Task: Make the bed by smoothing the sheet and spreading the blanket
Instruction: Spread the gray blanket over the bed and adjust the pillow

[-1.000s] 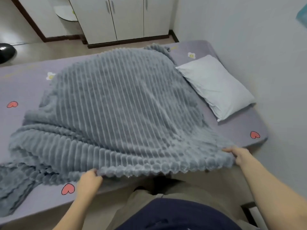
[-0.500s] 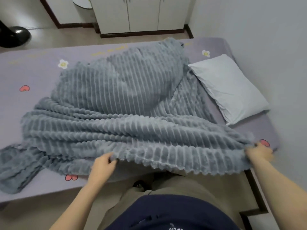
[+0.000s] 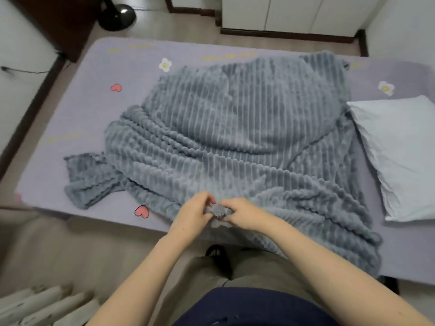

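Note:
A grey ribbed blanket (image 3: 235,137) lies crumpled over the middle of the lilac sheet (image 3: 94,109), which is printed with hearts and flowers. Its near edge is bunched at the bed's front side and one corner trails off to the left. My left hand (image 3: 193,215) and my right hand (image 3: 244,214) sit close together at that front edge, and both pinch the same small bunch of blanket hem between them. The blanket's right part hangs over the bed's front edge.
A pale blue pillow (image 3: 400,156) lies at the bed's right end beside the blanket. White cupboards (image 3: 294,12) stand beyond the bed and a black fan base (image 3: 117,17) sits on the floor at the back left. My legs stand against the bed's front side.
My hands were spread wide along the blanket's near edge; now they have come together at the middle, gathering the hem. The blanket has dropped flatter onto the bed.

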`<state>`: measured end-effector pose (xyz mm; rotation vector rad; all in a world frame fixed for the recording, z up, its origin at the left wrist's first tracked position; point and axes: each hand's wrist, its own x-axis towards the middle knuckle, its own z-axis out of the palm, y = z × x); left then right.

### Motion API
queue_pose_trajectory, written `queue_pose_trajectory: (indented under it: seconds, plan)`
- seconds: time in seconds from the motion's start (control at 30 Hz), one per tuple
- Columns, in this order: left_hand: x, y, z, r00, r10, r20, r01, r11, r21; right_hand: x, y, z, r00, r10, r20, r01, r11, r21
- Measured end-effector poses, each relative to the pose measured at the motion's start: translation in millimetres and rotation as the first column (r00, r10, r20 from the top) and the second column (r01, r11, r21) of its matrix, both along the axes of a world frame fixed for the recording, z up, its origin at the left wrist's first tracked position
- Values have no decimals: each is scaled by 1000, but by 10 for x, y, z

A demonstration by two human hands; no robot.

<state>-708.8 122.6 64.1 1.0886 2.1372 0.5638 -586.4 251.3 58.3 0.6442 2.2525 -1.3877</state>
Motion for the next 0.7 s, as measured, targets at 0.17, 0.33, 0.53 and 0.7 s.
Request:
queue_pose_trajectory:
  seconds: [0.17,0.33,0.53,0.7]
  plan:
    - [-82,-259,-154,983,27,179,-14,997,-77,69,115,154,987,-158,4,151,936,-317]
    - [-9,-403,-372,977,-165,-134,123,952,-279,237,307,178,945,-253,207,325,658,-679]
    - [-142,-531,-341,876,481,48,-459,859,-226,257,809,-196,940,81,331,-96,995,31]
    - [-224,-434,-83,897,411,163,-416,909,-2,-231,690,-203,822,443,358,-534,817,217]
